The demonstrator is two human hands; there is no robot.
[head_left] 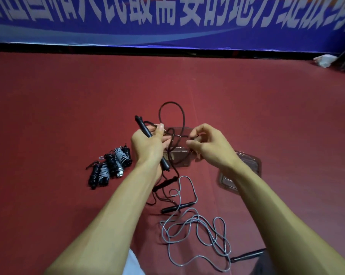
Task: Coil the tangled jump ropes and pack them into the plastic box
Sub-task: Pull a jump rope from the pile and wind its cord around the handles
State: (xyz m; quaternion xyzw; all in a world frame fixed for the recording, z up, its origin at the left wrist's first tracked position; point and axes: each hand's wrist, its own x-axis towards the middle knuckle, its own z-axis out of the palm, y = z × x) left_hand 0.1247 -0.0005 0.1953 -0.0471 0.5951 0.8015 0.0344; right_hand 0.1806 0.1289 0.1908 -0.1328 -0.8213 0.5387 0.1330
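My left hand (147,144) grips a black handle (142,127) of the black jump rope, holding it upright above the floor. A loop of the black rope (182,114) rises beyond both hands. My right hand (209,144) pinches that rope with thumb and fingers curled. The clear plastic box (179,157) stands on the floor under my hands, partly hidden by them. The rope's other black handle (165,182) lies below my left wrist. A grey jump rope (197,229) lies tangled on the floor nearer me, with black handles (176,207) at its ends.
Several coiled black and grey ropes (110,167) lie in a row left of the box. The clear box lid (245,171) lies right of the box, partly behind my right forearm. A blue banner (167,20) borders the red floor; a white bag (325,60) sits far right.
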